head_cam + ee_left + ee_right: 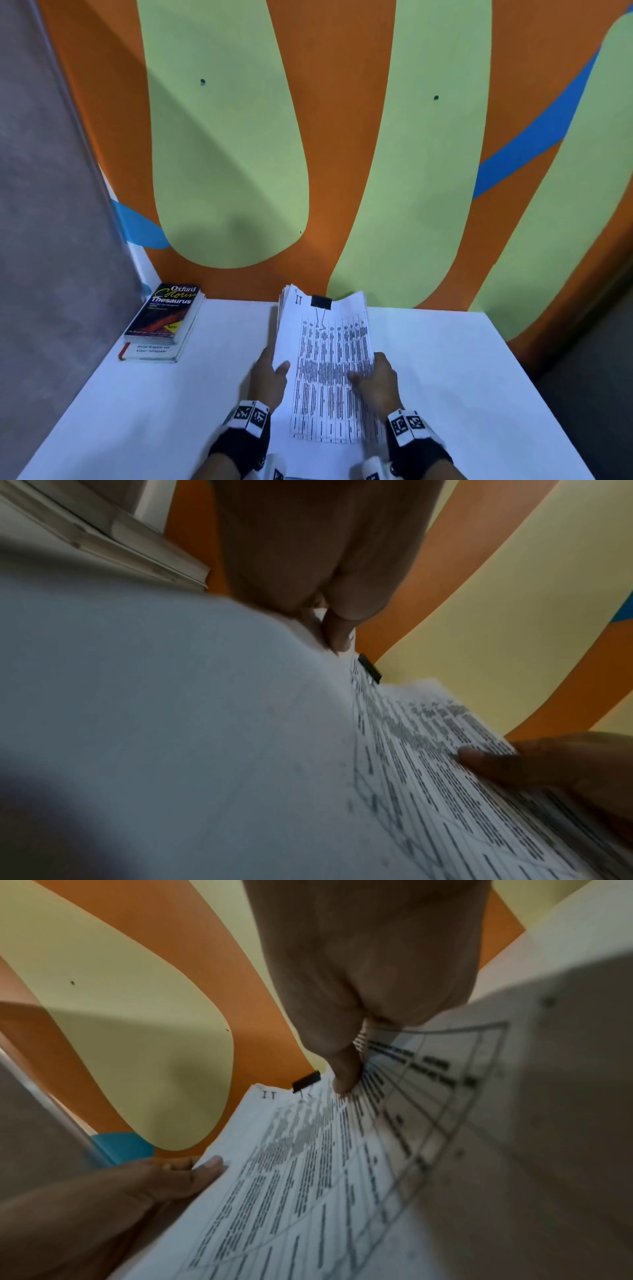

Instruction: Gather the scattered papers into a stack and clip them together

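We hold the stack of papers [325,370] between both hands, lifted off the white surface [445,377] and tilted so its far edge rises toward the painted wall [342,137]. Our left hand [269,377] grips the stack's left long edge, thumb on the printed top sheet and fingers curled underneath; in the right wrist view that thumb [205,1168] lies flat on the page margin. Our right hand [376,380] grips the opposite long edge in the same way, its thumb pressed onto the printed table rows (the left wrist view shows this thumb [486,758] lying across the text). Neither hand is wide open; both are closed around the paper.

Beyond our fingertips, at the far short edge of the stack, a black binder clip [321,303] sits clamped on the sheets, with its wire handle folded down onto the top page. Just to the left of the clip the page bears a handwritten mark. The sheets at that far edge fan slightly at the left corner.

Well to the left of our left hand, near the corner of the surface, two books [161,322] lie stacked, the upper one a dark thesaurus.
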### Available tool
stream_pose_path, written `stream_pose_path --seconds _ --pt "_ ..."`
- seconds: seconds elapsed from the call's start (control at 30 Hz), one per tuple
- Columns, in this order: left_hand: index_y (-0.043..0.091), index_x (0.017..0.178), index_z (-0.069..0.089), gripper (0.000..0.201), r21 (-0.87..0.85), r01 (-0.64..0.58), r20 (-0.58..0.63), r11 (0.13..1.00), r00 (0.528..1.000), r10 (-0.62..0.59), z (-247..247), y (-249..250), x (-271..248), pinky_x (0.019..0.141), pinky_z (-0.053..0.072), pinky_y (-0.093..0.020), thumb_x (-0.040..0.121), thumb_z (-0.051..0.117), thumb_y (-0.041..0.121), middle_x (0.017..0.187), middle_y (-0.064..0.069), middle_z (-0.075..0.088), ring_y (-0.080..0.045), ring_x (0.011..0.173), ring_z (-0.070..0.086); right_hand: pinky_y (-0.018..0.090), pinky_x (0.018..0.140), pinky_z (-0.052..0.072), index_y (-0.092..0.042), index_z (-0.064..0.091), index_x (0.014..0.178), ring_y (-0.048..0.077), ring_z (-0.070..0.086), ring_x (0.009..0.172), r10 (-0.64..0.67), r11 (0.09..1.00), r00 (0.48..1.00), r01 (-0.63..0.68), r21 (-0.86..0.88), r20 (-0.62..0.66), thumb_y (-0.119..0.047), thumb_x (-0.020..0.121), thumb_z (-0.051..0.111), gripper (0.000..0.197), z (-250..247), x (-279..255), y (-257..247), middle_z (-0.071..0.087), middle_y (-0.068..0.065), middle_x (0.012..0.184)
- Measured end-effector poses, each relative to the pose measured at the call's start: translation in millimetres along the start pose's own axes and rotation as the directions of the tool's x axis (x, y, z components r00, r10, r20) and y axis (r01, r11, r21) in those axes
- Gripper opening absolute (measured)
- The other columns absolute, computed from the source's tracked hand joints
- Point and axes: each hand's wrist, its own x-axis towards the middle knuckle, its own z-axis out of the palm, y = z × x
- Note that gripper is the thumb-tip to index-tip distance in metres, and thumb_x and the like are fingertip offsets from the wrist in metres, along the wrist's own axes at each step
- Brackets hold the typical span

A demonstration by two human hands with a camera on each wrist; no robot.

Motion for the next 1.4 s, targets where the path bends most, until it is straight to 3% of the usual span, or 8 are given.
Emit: stream_pose_path --seconds 0.13,0.33,0.5,0.6,0.9,1.1,1.2,1.4 --pt "-0.003 0.135 0.041 0.041 0.105 0.058 0.070 0.993 0.995 -0.066 -1.9 -16.7 0.2 0.106 0.033 -0.031 0.096 0.048 0.006 0.143 -0.017 0.045 -0.029 0.131 0.044 0.027 0.057 0.048 -0.004 0.038 0.121 0.018 0.059 0.065 0.036 0.998 0.998 -0.033 -0.045 0.054 -0.018 0.090 0.060 0.040 -2.0 -4.3 14.2 0.059 0.006 0.081" --pt "0.000 0.129 0.047 0.040 0.264 0.070 0.080 0.962 0.992 -0.094 -10.9 -32.2 -2.5 0.093 0.043 -0.029 0.091 0.053 0.006 0.127 -0.018 0.059 -0.030 0.115 0.057 0.017 0.048 0.042 -0.010 0.044 0.116 0.014 0.058 0.059 -0.006 0.995 0.997 0.012 -0.096 0.072 -0.002 0.085 0.056 0.033 -15.4 -12.6 27.2 0.068 0.015 0.091" --pt "0.004 0.131 0.047 0.044 0.361 0.023 0.088 0.932 0.994 -0.058 -17.5 -42.9 -13.8 0.081 0.042 -0.023 0.088 0.050 0.002 0.122 -0.015 0.061 -0.026 0.102 0.059 0.018 0.052 0.048 -0.019 0.053 0.104 0.014 0.059 0.057 -0.046 0.994 0.997 0.051 -0.092 0.054 -0.004 0.083 0.062 0.027 -20.2 -27.7 33.6 0.068 0.007 0.073" --pt "0.006 0.130 0.053 0.045 0.362 -0.024 0.079 0.932 0.997 -0.005 -14.0 -52.0 -12.7 0.090 0.045 -0.025 0.086 0.046 -0.001 0.125 -0.014 0.062 -0.027 0.108 0.060 0.029 0.064 0.056 -0.023 0.060 0.097 0.018 0.066 0.069 -0.103 0.981 0.994 0.108 -0.161 0.035 0.001 0.083 0.055 0.029 -15.5 -31.8 38.2 0.071 0.009 0.083" --pt "0.008 0.137 0.046 0.051 0.407 -0.050 0.137 0.912 0.991 -0.007 -2.3 -47.0 26.9 0.108 0.036 -0.028 0.086 0.048 0.002 0.139 -0.013 0.051 -0.025 0.126 0.049 0.030 0.078 0.053 -0.012 0.072 0.104 0.025 0.067 0.092 -0.060 0.947 0.998 0.058 -0.315 0.003 0.002 0.083 0.053 0.032 -12.1 1.3 12.3 0.072 0.011 0.102" --pt "0.008 0.135 0.048 0.049 0.485 -0.069 0.151 0.872 0.989 -0.006 4.0 -49.8 36.6 0.107 0.036 -0.029 0.087 0.049 0.001 0.135 -0.013 0.052 -0.026 0.125 0.049 0.034 0.071 0.059 -0.002 0.074 0.090 0.027 0.070 0.081 -0.015 0.917 1.000 0.022 -0.397 0.021 0.003 0.079 0.053 0.025 -9.5 13.8 5.8 0.074 0.016 0.096" --pt "0.016 0.129 0.053 0.044 0.594 -0.072 0.117 0.802 0.993 0.002 4.2 -49.6 34.9 0.098 0.044 -0.034 0.086 0.050 0.006 0.127 -0.012 0.049 -0.030 0.117 0.052 0.028 0.062 0.052 -0.007 0.075 0.084 0.027 0.069 0.077 -0.013 0.898 1.000 0.017 -0.440 0.014 0.000 0.076 0.051 0.026 -8.3 13.2 4.2 0.073 0.012 0.091" --pt "0.015 0.138 0.037 0.050 0.623 -0.073 0.135 0.778 0.991 -0.015 4.5 -44.2 29.0 0.101 0.041 -0.034 0.090 0.050 0.013 0.133 -0.012 0.044 -0.029 0.122 0.047 0.030 0.065 0.055 -0.014 0.073 0.079 0.024 0.067 0.077 -0.012 0.858 0.999 0.031 -0.512 0.041 -0.001 0.076 0.048 0.028 -10.2 8.5 2.9 0.067 0.005 0.090"
